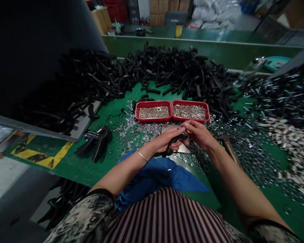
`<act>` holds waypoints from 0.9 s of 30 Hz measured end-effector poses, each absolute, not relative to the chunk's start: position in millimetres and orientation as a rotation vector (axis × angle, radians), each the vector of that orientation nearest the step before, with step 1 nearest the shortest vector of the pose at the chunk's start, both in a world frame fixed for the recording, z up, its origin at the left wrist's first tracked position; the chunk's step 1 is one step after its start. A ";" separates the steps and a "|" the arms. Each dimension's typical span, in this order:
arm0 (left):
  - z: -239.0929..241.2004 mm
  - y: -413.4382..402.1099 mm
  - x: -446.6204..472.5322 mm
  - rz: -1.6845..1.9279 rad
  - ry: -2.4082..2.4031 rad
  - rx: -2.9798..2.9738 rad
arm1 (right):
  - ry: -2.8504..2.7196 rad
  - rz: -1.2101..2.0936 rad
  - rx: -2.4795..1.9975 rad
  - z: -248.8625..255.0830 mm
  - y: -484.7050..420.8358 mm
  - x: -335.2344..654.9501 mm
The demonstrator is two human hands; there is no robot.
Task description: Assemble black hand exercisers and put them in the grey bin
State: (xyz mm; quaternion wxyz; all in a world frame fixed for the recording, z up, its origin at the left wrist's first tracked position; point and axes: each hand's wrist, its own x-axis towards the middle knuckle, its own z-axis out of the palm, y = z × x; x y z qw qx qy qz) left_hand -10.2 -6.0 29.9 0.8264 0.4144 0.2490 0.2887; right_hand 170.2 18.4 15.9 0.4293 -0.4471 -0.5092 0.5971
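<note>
My left hand (166,138) is closed around a black curved handle part (170,148), much of it hidden by the fingers. Against its fingertips, my right hand (199,134) is pinched shut; whatever lies between those fingers is too small to make out. Both hands are over a small metal plate (168,128) on the green table. Just beyond them stand two red trays side by side: the left tray (153,119) has tiny metal pieces and a ring in it, the right tray (191,119) small pins.
Black handle parts (167,64) are heaped along the back. Loose rings and nuts (131,135) surround the plate. A hammer (228,145) lies at right, near silvery sleeves (291,138) and dark screws (273,87). Assembled black clamps (97,141) sit left, beside a grey bin (76,133).
</note>
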 end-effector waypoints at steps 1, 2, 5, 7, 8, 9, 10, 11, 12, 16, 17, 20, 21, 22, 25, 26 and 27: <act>27.6 -3.3 -11.1 0.680 0.577 0.873 | -1.310 1.422 -1.150 14.6 13.6 168.2; 25.2 0.4 -13.2 0.775 0.638 0.865 | -1.376 1.320 -1.201 12.4 5.2 165.5; 23.9 16.1 -29.4 1.115 0.758 0.817 | -1.844 1.063 -1.227 3.8 -37.6 155.3; 29.1 26.4 -44.8 1.225 0.770 0.817 | -2.293 0.979 -1.106 -1.5 -69.6 147.2; 32.4 30.1 -51.8 1.215 0.772 0.844 | -2.482 0.917 -1.068 -3.8 -83.1 142.8; 35.6 32.3 -57.3 1.173 0.777 0.882 | -2.628 0.830 -1.075 -5.7 -93.7 138.3; 38.2 33.0 -61.0 1.115 0.783 0.923 | -2.730 0.721 -1.125 -7.3 -101.5 133.9; 39.8 32.6 -62.7 1.060 0.787 0.954 | -2.802 0.612 -1.188 -8.5 -106.5 129.9; 40.5 31.2 -62.5 1.023 0.789 0.967 | -2.854 0.523 -1.234 -9.2 -109.3 126.3; 37.1 24.6 -45.8 1.081 0.812 0.874 | -2.977 0.346 -1.241 -6.1 -111.2 119.3; 36.4 23.4 -38.0 1.124 0.823 0.842 | -2.997 0.326 -1.237 -4.5 -111.4 118.8; 36.8 20.1 -8.4 1.233 0.834 0.797 | -3.011 0.284 -1.295 -0.8 -113.0 117.9; 37.0 18.6 2.2 1.254 0.832 0.807 | -2.994 0.273 -1.335 -0.4 -113.7 117.6; 36.5 17.0 12.2 1.266 0.828 0.834 | -2.969 0.262 -1.374 -0.6 -114.5 117.4; 28.2 11.8 32.6 1.263 0.826 0.966 | -2.867 0.213 -1.437 -3.9 -115.1 120.9; 23.0 10.7 35.2 1.260 0.827 1.002 | -2.813 0.207 -1.464 -5.5 -113.7 124.8; 17.2 10.3 35.6 1.259 0.833 1.024 | -2.747 0.209 -1.504 -6.8 -110.9 130.7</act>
